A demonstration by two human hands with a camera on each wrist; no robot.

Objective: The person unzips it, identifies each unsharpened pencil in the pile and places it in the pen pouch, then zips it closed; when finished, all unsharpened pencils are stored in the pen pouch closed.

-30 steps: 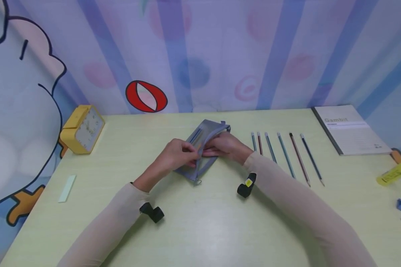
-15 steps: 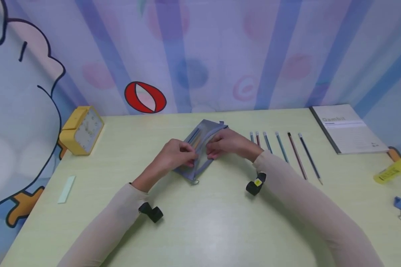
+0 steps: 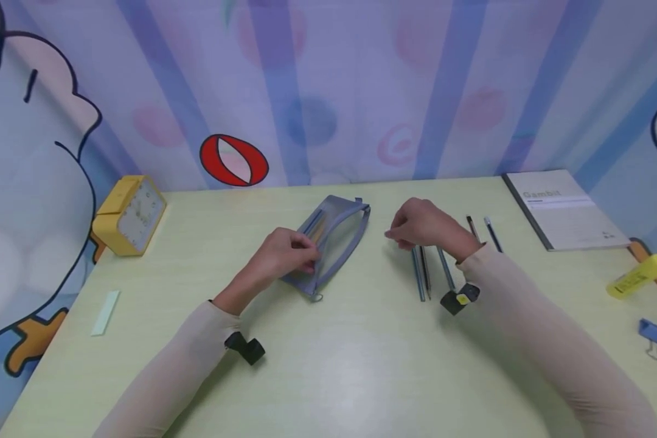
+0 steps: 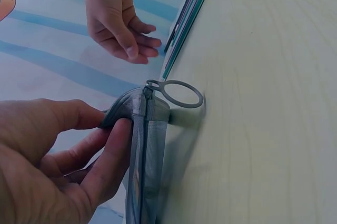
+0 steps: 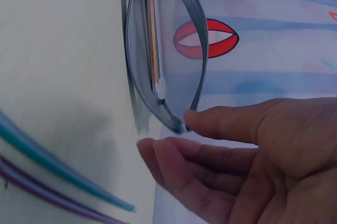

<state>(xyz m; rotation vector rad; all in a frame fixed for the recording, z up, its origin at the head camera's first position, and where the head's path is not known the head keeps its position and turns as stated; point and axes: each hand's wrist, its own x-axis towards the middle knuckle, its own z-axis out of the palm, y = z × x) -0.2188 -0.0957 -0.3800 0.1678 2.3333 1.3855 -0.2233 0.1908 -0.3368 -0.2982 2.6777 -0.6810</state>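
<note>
A: Holding the pouch (image 3: 333,243) open w/ the left hand (image 3: 285,254), fingers pinching the near edge of the mouth. It lies mid-desk (image 3: 328,377), zip ring toward the person.

B: Anything inside?

A: At least one or two pencils, going by the strips seen through the mesh; count's hard to tell from this view.

B: And the right hand (image 3: 421,224)?

A: Empty, fingers loosely curled, hovering over the pencil row (image 3: 427,271), apart from the pouch. Grips nothing.

B: So how far along?

A: I'd say partway. Approx. five pencils lie on the desk just right of the pouch, partly under the wrist. Pouch unzipped, so closing it is left too.
</note>
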